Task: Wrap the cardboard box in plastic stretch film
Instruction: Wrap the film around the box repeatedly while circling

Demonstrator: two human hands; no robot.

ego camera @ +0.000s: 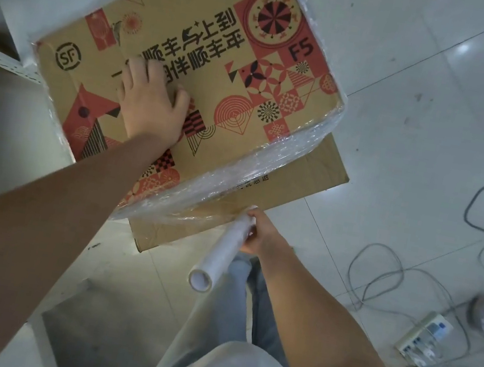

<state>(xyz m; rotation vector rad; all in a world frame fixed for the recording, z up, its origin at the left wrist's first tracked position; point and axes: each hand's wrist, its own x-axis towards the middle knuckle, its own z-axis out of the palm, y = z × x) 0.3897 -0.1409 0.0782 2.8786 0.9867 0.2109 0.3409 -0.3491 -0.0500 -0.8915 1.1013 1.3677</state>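
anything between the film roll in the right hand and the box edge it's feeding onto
Nothing visible does. The right hand holds the film roll just off the box near corner, with only stretched film running across the gap. The left hand lies flat on top, clear of that path.

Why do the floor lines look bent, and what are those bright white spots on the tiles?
In the head view, the wide-angle lens curves the tile floor seams near the edges; the white spots are lamp reflections on glossy tile; the stretch film around the cardboard box glints too; the near forearms look oversized and slightly soft.
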